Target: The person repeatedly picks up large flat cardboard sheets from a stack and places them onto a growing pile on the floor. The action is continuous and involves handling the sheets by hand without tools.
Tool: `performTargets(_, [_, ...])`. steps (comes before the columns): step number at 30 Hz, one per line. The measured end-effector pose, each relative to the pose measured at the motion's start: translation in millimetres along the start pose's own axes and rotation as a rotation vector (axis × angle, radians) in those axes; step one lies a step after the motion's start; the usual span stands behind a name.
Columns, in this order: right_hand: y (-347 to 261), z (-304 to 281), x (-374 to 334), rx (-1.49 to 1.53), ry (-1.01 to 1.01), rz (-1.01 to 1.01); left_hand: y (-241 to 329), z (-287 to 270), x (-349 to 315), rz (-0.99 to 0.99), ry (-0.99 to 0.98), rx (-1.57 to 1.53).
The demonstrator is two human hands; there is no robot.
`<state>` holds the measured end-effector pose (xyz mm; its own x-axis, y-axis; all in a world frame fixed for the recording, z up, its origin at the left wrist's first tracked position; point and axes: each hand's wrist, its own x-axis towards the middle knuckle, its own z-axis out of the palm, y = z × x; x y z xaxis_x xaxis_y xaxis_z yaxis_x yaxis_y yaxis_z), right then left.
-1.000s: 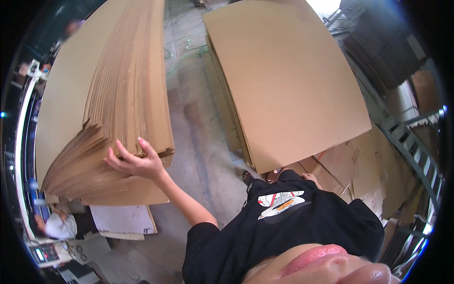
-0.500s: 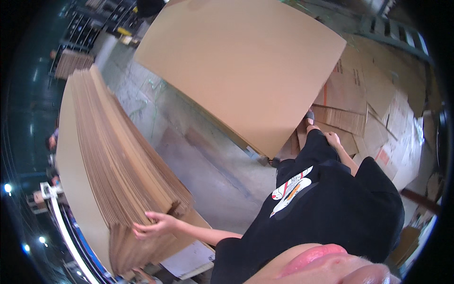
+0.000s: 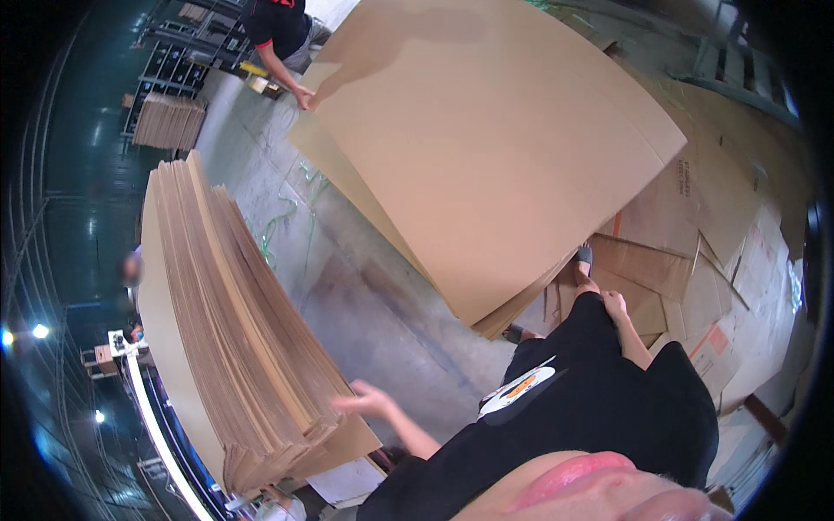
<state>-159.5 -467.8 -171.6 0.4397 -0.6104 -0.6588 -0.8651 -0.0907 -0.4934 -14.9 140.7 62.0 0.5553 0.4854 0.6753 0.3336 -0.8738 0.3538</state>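
Observation:
My left hand (image 3: 369,401) is open, fingers stretched toward the near corner of a tall stack of brown cardboard sheets (image 3: 239,321). Whether the fingertips touch the stack cannot be made out. Low at my side, my right hand (image 3: 615,306) is against my black clothing with its fingers curled; what they may hold is hidden. Ahead of me lies a large flat cardboard sheet (image 3: 495,156), with other sheets showing below its left and near edges, turned slightly askew. A co-worker's hand (image 3: 304,97) is at its far left corner.
The co-worker (image 3: 280,35) stands at the far left. Flattened cartons (image 3: 647,269) cover the floor on the right. Green strapping (image 3: 276,230) lies on the concrete floor (image 3: 347,286) between the stacks. Another cardboard pile (image 3: 169,122) stands at the back left.
My left hand has drawn back to the right from the stack's edge. The co-worker has come into view at the large sheet, and its top layers now lie askew. My view has shifted.

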Motion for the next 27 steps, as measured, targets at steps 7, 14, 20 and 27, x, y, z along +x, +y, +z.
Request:
performTargets(7, [-34.0, -1.0, 19.0, 0.021, -0.116, -0.088, 96.5, 34.9, -201.3, -0.455, -2.043, -0.376])
performTargets(14, [-27.5, 5.2, -13.3, -0.136, -0.090, -0.146, 92.1, 43.2, -260.7, -0.551, -1.756, -0.674])
performTargets(20, [-13.1, 5.4, -44.0, -0.083, -0.150, -0.149, 25.6, 48.5, -260.8, -1.035, -1.617, -0.392])
performTargets(27, [-8.5, -40.5, -83.7, 0.124, -0.130, 0.020, -18.7, 48.4, -286.7, -1.067, -1.789, -0.165])
